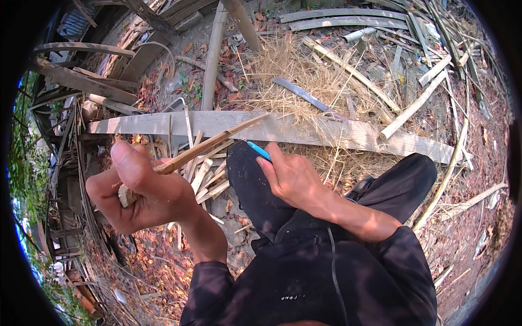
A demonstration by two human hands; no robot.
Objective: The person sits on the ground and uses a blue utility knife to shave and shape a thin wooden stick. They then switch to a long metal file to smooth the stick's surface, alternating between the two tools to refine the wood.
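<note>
My left hand is closed round a long, narrow split strip of bamboo or wood. The strip slants up and to the right from the fist, its far end above the plank; a short butt end sticks out below the fingers. Over my bent knee, my right hand pinches a slim bright blue pen-like tool. Its exact kind is not clear. The tool's tip points up and left, a short gap below the strip. Beyond the hands runs a long grey plank.
A long metal blade lies by the plank on straw-like shavings. Cut sticks are heaped beside my left wrist. Bamboo poles and slats lie at the far right. Old timber stands at the left.
</note>
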